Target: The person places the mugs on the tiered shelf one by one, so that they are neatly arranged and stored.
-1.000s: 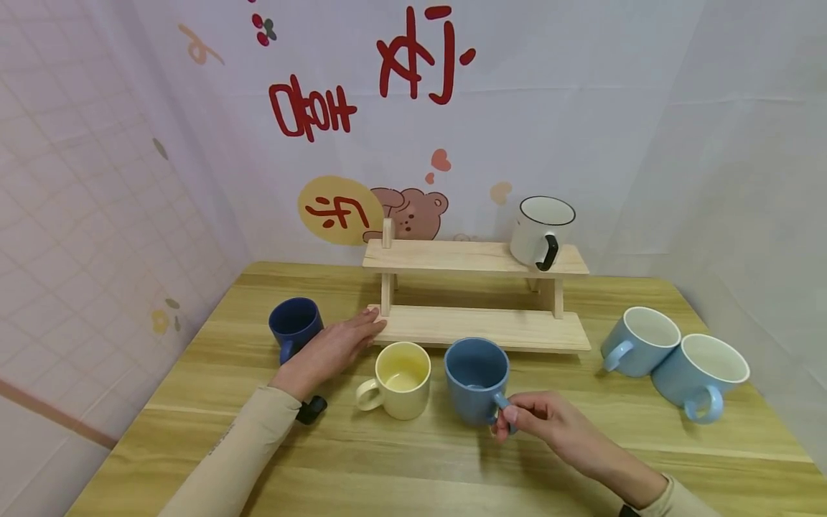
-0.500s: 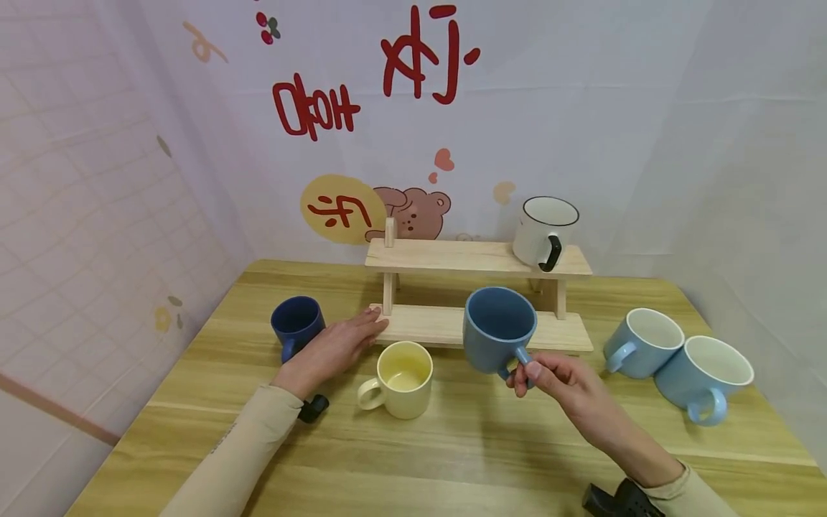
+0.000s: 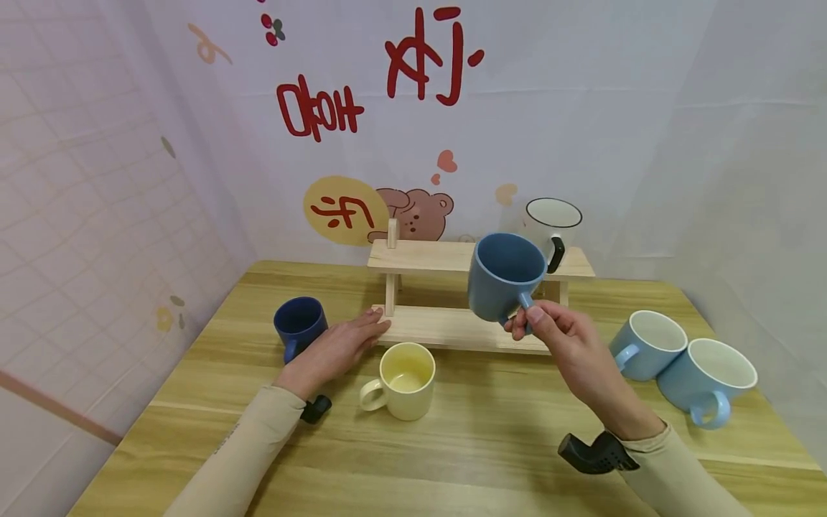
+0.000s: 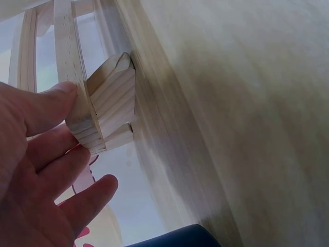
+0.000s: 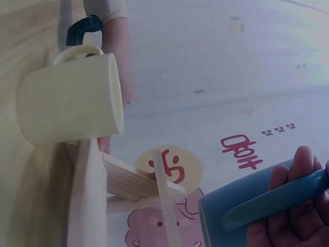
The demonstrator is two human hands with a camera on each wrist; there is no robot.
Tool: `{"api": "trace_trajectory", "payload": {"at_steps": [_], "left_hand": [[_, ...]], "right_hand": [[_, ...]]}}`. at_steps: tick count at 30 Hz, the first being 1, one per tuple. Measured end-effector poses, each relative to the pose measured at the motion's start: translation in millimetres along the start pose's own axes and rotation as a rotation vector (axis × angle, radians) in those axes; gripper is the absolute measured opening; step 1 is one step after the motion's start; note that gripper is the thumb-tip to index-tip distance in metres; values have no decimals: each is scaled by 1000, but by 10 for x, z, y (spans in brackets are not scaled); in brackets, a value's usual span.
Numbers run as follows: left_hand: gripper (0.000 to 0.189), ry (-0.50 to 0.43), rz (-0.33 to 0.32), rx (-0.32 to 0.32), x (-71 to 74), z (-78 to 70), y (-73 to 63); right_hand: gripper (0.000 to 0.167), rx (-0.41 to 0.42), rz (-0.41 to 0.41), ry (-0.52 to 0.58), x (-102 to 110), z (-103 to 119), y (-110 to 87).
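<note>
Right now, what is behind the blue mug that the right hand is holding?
Behind the blue mug, the head view shows part of the white mug and the wooden upper shelf. The white mug's lower left side and a stretch of that shelf are covered, not visible.

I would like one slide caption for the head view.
Right hand holding a blue mug aloft by its handle, left hand touching the wooden shelf.

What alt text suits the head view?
The right hand holds a blue mug by its handle in front of a wooden shelf bearing a white mug. The left hand touches the shelf's lower board. On the table: a yellow mug, a navy mug and two light blue mugs.
</note>
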State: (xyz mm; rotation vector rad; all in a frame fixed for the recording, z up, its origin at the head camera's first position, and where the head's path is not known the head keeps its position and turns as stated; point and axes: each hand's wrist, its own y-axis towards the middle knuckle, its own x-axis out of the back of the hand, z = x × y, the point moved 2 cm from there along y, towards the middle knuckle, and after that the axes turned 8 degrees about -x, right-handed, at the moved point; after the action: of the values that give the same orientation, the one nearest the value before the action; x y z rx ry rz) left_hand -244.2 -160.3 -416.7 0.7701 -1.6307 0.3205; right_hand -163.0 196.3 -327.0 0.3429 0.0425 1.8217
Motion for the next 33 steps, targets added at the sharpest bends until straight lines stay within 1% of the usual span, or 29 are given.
{"api": "trace_trajectory", "payload": {"at_steps": [6,8,14,25,33], "left_hand": [[43,0,0,-14,-8,3,6],[43,-3,-2,-19,-4,0,7],[43,-8,-20,-26,-3,-3,11],[43,-27,-20,-16,5,-10,17],[43,-20,-31,-19,-6,1,-5]], "right_hand": [[36,-15,-74,13,13,32,198],[36,-19,-93,33,22,31,266],[34,-7,-100,127,52,7,471],[36,-24,-162,206,69,-69,836],[40,-35,-211,169,61,-137,1041]]}}
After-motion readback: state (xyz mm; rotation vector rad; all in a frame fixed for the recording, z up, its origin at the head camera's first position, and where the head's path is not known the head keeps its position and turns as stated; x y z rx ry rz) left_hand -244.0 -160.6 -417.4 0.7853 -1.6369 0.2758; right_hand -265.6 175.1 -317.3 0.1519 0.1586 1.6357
